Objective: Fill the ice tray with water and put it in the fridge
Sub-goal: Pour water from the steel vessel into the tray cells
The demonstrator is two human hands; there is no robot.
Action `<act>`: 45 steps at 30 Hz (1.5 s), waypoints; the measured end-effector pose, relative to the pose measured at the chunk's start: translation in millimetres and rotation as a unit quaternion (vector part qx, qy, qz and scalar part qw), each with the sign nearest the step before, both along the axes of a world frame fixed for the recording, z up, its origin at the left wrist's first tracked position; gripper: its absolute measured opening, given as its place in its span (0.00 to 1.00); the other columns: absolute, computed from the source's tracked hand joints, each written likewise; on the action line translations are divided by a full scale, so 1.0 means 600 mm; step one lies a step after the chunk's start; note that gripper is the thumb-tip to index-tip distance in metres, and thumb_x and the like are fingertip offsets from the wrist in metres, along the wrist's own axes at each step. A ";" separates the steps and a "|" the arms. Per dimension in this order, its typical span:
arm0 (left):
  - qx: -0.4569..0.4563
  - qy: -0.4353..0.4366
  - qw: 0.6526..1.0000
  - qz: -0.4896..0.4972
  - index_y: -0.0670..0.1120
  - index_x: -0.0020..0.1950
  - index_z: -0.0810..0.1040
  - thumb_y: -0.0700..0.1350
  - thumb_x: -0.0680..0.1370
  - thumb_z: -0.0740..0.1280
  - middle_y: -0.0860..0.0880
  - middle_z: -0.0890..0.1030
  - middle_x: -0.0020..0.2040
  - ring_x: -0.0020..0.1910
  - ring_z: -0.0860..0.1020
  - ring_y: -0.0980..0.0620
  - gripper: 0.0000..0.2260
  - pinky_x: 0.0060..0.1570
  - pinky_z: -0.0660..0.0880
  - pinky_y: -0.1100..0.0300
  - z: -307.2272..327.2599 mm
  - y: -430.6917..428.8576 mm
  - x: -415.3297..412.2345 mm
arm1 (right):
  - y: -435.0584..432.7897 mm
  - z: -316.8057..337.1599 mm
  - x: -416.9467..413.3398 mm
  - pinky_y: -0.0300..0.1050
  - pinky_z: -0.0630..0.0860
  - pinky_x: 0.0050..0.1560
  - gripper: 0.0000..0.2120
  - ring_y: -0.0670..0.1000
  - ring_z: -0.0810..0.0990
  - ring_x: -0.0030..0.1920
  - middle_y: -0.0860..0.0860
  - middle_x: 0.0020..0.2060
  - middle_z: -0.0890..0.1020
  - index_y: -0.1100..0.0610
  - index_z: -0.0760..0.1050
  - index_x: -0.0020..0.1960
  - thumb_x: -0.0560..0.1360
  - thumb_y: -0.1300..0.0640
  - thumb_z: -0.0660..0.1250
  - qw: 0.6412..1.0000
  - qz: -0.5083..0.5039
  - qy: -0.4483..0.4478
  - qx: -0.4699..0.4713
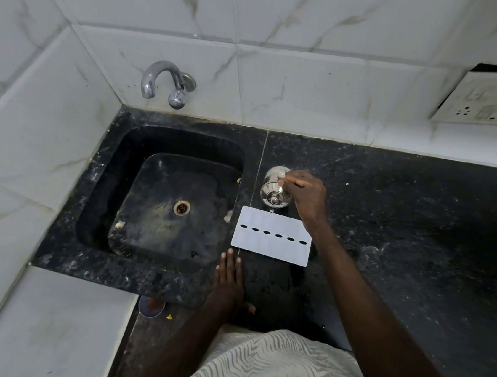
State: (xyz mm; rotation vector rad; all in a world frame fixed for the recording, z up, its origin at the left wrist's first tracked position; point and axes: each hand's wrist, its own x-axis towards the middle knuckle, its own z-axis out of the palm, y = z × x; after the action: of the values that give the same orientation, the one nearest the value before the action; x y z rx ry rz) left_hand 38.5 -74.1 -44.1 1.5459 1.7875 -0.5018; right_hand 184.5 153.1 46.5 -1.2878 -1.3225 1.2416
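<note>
Head: ice tray (269, 249) beside right grip (304, 191) with jug (272, 191)

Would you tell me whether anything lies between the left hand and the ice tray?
Nothing visible does: only counter separates the left hand from the tray; the right hand holds a jug beyond it.

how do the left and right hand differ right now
The left hand lies flat on the counter with fingers straight, holding nothing; the right hand curls its fingers round the steel vessel. The left hand sits at the near side of the ice tray, the right hand at its far edge. Both are bare and close to the tray.
</note>
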 end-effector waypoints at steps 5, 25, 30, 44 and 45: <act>0.001 0.001 1.000 -0.002 0.36 0.77 0.28 0.70 0.72 0.69 0.33 0.20 0.71 0.75 0.25 0.31 0.63 0.77 0.35 0.37 -0.003 0.000 -0.001 | 0.001 -0.004 0.002 0.48 0.84 0.48 0.07 0.53 0.86 0.48 0.53 0.47 0.86 0.63 0.87 0.51 0.73 0.67 0.77 1.000 0.005 -0.006 0.008; 0.001 0.001 1.000 -0.004 0.37 0.75 0.25 0.71 0.72 0.69 0.33 0.20 0.70 0.72 0.23 0.33 0.62 0.77 0.35 0.37 -0.010 0.000 -0.001 | 0.006 -0.004 0.008 0.56 0.85 0.51 0.06 0.54 0.86 0.48 0.48 0.45 0.87 0.61 0.88 0.49 0.72 0.67 0.77 1.000 0.003 0.004 -0.011; 0.001 0.004 1.000 -0.003 0.35 0.77 0.27 0.72 0.71 0.68 0.33 0.20 0.71 0.72 0.22 0.33 0.64 0.76 0.34 0.38 -0.009 0.000 0.000 | 0.005 0.001 0.005 0.51 0.84 0.50 0.06 0.52 0.85 0.47 0.53 0.46 0.86 0.63 0.87 0.49 0.73 0.67 0.77 1.000 -0.001 0.000 -0.012; 0.005 0.010 1.000 -0.003 0.36 0.75 0.26 0.71 0.72 0.68 0.32 0.22 0.72 0.74 0.24 0.33 0.62 0.77 0.35 0.38 -0.005 0.000 0.001 | -0.006 -0.002 -0.031 0.41 0.82 0.46 0.05 0.49 0.85 0.47 0.52 0.48 0.86 0.61 0.88 0.49 0.73 0.64 0.78 0.999 0.009 -0.033 -0.016; 0.008 0.009 1.000 -0.005 0.36 0.76 0.26 0.70 0.73 0.67 0.33 0.22 0.71 0.74 0.24 0.32 0.61 0.77 0.36 0.37 -0.006 -0.001 0.001 | -0.007 -0.002 -0.034 0.40 0.82 0.46 0.05 0.47 0.85 0.46 0.53 0.48 0.86 0.62 0.87 0.49 0.73 0.64 0.78 1.000 0.010 -0.027 -0.012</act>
State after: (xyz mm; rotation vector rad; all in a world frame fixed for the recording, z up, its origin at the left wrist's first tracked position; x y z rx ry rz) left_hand 39.3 -74.6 -47.6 1.5660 1.8033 -0.5085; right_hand 164.0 149.2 45.3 -1.3360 -1.3662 1.2472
